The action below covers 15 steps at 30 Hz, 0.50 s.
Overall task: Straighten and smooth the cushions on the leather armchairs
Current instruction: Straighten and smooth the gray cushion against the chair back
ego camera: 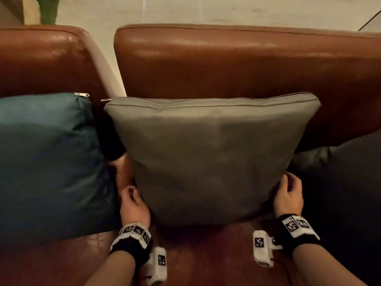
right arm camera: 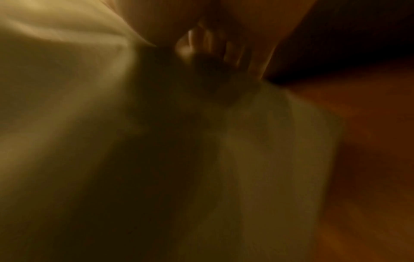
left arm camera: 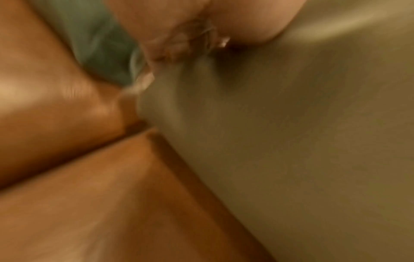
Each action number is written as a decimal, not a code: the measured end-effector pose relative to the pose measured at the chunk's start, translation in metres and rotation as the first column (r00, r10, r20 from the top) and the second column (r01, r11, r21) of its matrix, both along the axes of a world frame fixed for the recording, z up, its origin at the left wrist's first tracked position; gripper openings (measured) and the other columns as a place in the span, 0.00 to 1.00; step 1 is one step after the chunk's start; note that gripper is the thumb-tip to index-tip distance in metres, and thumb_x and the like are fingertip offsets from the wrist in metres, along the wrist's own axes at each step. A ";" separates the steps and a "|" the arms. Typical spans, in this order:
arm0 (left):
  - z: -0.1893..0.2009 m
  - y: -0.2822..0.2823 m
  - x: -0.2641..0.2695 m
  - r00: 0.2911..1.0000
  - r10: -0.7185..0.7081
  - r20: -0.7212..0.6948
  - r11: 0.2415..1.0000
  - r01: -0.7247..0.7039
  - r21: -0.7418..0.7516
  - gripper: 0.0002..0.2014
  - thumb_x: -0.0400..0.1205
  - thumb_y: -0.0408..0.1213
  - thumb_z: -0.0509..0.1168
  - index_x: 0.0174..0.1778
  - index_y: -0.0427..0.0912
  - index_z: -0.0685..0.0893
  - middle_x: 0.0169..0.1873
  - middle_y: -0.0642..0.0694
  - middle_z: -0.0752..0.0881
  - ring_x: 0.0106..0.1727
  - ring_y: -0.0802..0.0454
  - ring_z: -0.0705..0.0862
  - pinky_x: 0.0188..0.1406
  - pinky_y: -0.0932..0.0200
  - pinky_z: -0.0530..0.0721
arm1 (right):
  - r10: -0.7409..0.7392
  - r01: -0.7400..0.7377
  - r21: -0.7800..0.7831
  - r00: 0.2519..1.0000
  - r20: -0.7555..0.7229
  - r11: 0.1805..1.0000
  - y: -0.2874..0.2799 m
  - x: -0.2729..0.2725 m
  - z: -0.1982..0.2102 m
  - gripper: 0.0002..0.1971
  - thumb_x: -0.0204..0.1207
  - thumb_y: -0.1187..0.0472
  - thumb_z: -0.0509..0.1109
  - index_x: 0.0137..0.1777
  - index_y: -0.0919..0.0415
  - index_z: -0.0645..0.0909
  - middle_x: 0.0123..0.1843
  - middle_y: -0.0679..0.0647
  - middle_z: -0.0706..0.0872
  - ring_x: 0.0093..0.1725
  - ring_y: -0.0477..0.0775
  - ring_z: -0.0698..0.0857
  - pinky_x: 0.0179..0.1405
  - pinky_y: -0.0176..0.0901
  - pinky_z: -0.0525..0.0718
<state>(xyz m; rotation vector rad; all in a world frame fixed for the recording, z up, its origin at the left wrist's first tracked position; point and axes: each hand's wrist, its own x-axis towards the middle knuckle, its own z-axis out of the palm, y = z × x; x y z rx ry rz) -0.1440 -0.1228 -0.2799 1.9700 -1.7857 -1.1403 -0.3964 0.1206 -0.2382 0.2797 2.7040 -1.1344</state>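
Here's the grey cushion (ego camera: pixel 210 153), standing upright on the seat of the brown leather armchair (ego camera: pixel 237 65) and leaning against its backrest, zip seam along the top. Both hands are down at its lower corners. The left hand (ego camera: pixel 134 205) sits at the bottom left corner, fingers curled in against the cushion's edge; the left wrist view is blurred, but curled fingers (left arm camera: pixel 177 47) show right at the fabric, so that grip looks closed on the cushion's side. The right hand (ego camera: pixel 288 195) mirrors it at the bottom right corner, fingers bent onto the edge, and the dim right wrist view shows fingertips (right arm camera: pixel 190 44) against bunched fabric, so that grip holds the cushion too. Just left, a teal cushion (ego camera: pixel 47 162) rests on the neighbouring armchair (ego camera: pixel 41 62), close beside the grey one. On the right, a dark cushion (ego camera: pixel 340 182) sits just beside the right hand.
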 end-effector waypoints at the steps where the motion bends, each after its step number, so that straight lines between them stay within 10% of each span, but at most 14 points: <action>1: 0.011 0.002 0.005 0.999 -0.039 -0.027 0.998 0.038 -0.050 0.12 0.86 0.33 0.55 0.63 0.36 0.76 0.59 0.30 0.82 0.60 0.31 0.81 0.57 0.46 0.76 | 0.052 -0.054 -0.008 0.992 -0.113 0.999 -0.001 -0.001 0.018 0.17 0.83 0.50 0.60 0.68 0.54 0.76 0.66 0.62 0.83 0.64 0.65 0.81 0.59 0.46 0.74; 5: 0.095 0.015 0.002 0.915 -0.379 -0.135 0.823 0.267 -0.501 0.12 0.82 0.32 0.55 0.60 0.37 0.75 0.58 0.40 0.77 0.60 0.42 0.76 0.66 0.57 0.70 | 0.489 -0.521 0.122 0.659 -0.572 0.845 -0.052 0.008 0.108 0.18 0.78 0.55 0.61 0.62 0.63 0.81 0.62 0.61 0.81 0.64 0.58 0.77 0.70 0.42 0.71; 9: 0.155 -0.032 -0.077 0.702 -0.698 0.141 0.431 0.570 -0.699 0.19 0.82 0.41 0.58 0.70 0.44 0.73 0.69 0.41 0.76 0.72 0.41 0.72 0.76 0.42 0.65 | 0.884 -0.763 0.496 0.209 -0.418 0.415 -0.154 0.016 0.138 0.23 0.82 0.51 0.59 0.74 0.58 0.76 0.74 0.55 0.76 0.75 0.57 0.72 0.78 0.54 0.67; 12: 0.157 -0.091 -0.128 0.518 -0.707 0.482 0.254 0.822 -0.510 0.25 0.84 0.53 0.50 0.76 0.50 0.70 0.73 0.45 0.75 0.74 0.42 0.72 0.78 0.36 0.61 | 0.986 -0.714 0.680 0.132 -0.103 0.167 -0.191 0.003 0.124 0.29 0.83 0.41 0.50 0.82 0.47 0.63 0.83 0.49 0.67 0.82 0.54 0.65 0.82 0.58 0.58; 15: 0.151 -0.133 -0.128 0.306 -0.694 0.652 0.085 0.934 -0.348 0.27 0.84 0.58 0.44 0.74 0.51 0.72 0.64 0.44 0.79 0.62 0.39 0.77 0.64 0.38 0.72 | 0.946 -0.660 0.710 0.322 -0.031 0.248 -0.175 -0.030 0.127 0.30 0.82 0.36 0.42 0.82 0.41 0.60 0.82 0.46 0.69 0.81 0.54 0.66 0.82 0.57 0.56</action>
